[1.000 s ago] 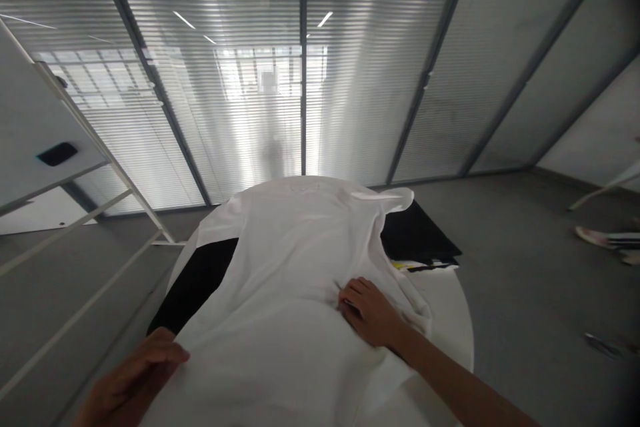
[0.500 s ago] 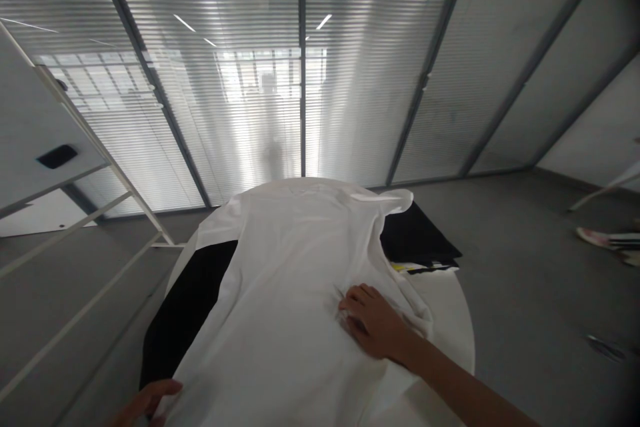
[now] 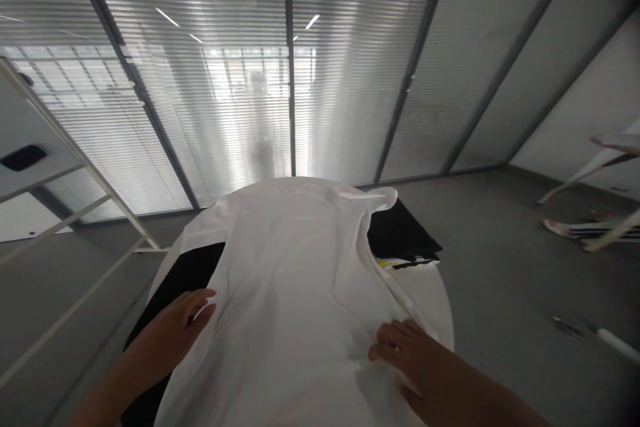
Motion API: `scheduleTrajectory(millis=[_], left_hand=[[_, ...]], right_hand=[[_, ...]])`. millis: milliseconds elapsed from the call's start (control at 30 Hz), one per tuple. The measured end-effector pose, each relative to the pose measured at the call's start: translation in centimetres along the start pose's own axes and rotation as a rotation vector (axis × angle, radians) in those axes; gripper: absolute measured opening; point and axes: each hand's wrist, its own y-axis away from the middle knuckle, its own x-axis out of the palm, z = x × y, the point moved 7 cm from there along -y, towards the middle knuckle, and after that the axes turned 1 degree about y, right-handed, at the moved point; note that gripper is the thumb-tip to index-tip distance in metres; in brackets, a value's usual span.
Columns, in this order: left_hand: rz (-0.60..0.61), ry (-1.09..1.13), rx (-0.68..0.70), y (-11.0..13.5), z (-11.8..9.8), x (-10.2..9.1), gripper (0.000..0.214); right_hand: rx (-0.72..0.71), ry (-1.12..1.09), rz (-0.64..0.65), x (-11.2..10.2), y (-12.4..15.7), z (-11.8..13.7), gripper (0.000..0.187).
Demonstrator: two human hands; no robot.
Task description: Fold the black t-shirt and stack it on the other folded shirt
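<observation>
A white shirt (image 3: 295,267) lies spread lengthwise over a round white table (image 3: 430,293), its collar end at the far side. My left hand (image 3: 173,330) rests at the shirt's left edge with fingers stretched out, touching the cloth. My right hand (image 3: 415,353) lies flat on the shirt's right side near the table's right rim, fingers apart. Black cloth (image 3: 185,277) shows under the shirt on the left, and a black garment (image 3: 400,233) lies on the right.
A white frame stand (image 3: 75,213) slants at the left. Glass partitions with blinds (image 3: 300,80) stand behind the table. Grey floor surrounds it, with white legs and striped objects (image 3: 590,230) at the far right.
My left hand has come up from the lower left onto the shirt's left edge. My right hand has slid right and toward me across the shirt. The view has shifted slightly.
</observation>
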Motion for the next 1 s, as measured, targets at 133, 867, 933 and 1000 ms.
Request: scheduleTrajectory(millis=[133, 867, 933, 1000], left_hand=[[0.025, -0.349, 0.237, -3.6, -1.9, 4.4, 0.039], [-0.211, -0.806, 0.198, -14.9, -2.3, 13.3, 0.049], [-0.207, -0.801, 0.208, -14.9, -1.6, 13.4, 0.050], [-0.208, -0.798, 0.218, -14.8, -1.4, 13.3, 0.050]], right_hand=[[0.065, 0.082, -0.027, 1.7, 2.9, -2.9, 0.069], [0.182, 0.152, -0.344, -12.5, -15.0, -13.1, 0.034], [0.241, 0.297, -0.356, -13.8, -17.7, -14.7, 0.035], [0.348, 0.390, -0.386, -15.3, -19.8, -16.9, 0.039]])
